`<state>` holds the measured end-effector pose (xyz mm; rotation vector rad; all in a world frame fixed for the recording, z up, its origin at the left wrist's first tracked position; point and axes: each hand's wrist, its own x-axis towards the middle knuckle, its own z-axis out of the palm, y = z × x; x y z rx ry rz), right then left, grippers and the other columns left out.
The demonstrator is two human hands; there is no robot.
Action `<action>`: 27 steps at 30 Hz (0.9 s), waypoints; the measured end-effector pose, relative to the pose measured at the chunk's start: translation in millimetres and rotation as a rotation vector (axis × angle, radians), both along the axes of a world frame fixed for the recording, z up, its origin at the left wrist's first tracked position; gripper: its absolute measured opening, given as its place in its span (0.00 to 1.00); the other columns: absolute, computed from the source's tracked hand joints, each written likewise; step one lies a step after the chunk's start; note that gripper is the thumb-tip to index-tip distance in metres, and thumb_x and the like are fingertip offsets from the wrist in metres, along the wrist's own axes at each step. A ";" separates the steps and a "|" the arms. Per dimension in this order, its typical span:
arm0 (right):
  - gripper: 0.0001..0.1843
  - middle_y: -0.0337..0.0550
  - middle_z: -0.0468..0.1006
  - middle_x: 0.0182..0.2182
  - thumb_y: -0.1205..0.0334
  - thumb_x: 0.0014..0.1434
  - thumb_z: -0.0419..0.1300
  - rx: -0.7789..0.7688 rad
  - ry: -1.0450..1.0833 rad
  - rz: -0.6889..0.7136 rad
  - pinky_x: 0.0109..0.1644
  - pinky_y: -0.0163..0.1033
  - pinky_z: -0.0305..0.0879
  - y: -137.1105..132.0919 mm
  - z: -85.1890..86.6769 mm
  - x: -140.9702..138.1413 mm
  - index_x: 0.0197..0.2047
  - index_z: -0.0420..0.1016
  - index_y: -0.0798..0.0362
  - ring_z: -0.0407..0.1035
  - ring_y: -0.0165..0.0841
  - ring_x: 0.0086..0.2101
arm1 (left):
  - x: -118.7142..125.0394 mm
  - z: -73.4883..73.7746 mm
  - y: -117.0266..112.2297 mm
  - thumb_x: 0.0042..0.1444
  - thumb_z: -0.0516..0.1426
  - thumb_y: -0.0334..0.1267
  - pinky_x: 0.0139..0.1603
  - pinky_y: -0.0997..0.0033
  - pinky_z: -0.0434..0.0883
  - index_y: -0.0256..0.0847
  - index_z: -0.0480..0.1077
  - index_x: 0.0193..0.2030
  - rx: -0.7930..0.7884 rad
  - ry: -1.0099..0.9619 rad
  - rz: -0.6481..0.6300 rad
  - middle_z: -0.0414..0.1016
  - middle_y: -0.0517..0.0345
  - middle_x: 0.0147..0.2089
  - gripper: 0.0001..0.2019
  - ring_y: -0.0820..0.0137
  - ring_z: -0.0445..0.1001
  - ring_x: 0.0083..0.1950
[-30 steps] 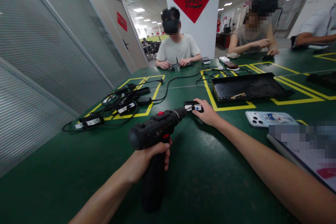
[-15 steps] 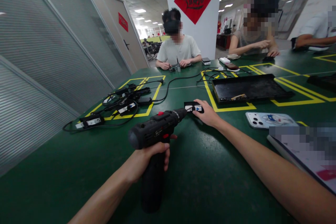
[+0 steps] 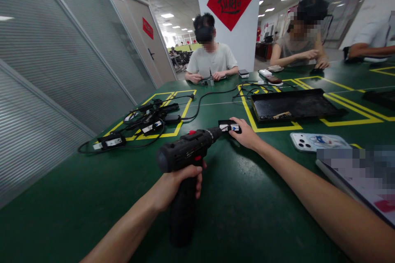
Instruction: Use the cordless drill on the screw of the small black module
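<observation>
My left hand (image 3: 187, 174) is wrapped round the handle of a black cordless drill (image 3: 180, 154) with red buttons. The drill points forward and to the right, its chuck close to a small black box (image 3: 221, 124) with white and blue parts inside. Whether the bit touches the box cannot be told. My right hand (image 3: 246, 132) grips that box from its right side, fingers on top, against the green table (image 3: 234, 213).
To the left lies a heap of black cables and adapters (image 3: 154, 117). A black tray (image 3: 290, 102) sits at the right, with a phone (image 3: 319, 142) and a booklet (image 3: 348, 185) nearer me. Across the table, one person (image 3: 211, 59) and another person (image 3: 298, 49) handle small items.
The whole view has shifted slightly to the right and down. The drill's rear has moved a little right and up, while both hands keep their hold.
</observation>
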<state>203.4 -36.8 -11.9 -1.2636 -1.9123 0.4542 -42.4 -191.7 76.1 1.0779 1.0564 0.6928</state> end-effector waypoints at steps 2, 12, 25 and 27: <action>0.28 0.46 0.65 0.50 0.60 0.54 0.58 0.002 0.000 0.001 0.56 0.44 0.60 -0.1 0.3 -0.1 0.59 0.61 0.47 0.66 0.38 0.49 | 0.8 -0.5 -0.2 0.57 0.53 0.39 0.29 0.67 0.66 0.36 0.65 0.42 -0.015 -0.012 0.008 0.68 0.60 0.26 0.10 0.70 0.69 0.25; 0.27 0.46 0.66 0.48 0.61 0.54 0.58 0.012 0.014 0.006 0.55 0.43 0.61 -2.5 3.1 1.3 0.58 0.62 0.48 0.66 0.38 0.48 | 6.7 13.0 -0.5 0.55 0.54 0.37 0.28 0.67 0.66 0.36 0.61 0.55 -0.062 -0.015 0.029 0.67 0.62 0.25 0.20 0.70 0.69 0.24; 0.21 0.47 0.71 0.47 0.55 0.58 0.56 0.038 0.022 -0.038 0.54 0.43 0.61 1.8 6.3 -1.3 0.54 0.67 0.50 0.67 0.37 0.46 | 1.4 8.3 0.3 0.58 0.52 0.40 0.30 0.65 0.66 0.35 0.62 0.57 0.002 0.018 -0.013 0.68 0.60 0.26 0.21 0.69 0.70 0.25; 0.21 0.46 0.72 0.46 0.56 0.57 0.57 0.042 0.013 -0.050 0.52 0.43 0.62 2.2 8.5 -1.5 0.53 0.68 0.51 0.67 0.37 0.46 | 1.6 8.5 0.2 0.58 0.52 0.40 0.30 0.65 0.66 0.35 0.62 0.56 0.008 0.012 -0.009 0.68 0.60 0.26 0.21 0.69 0.70 0.25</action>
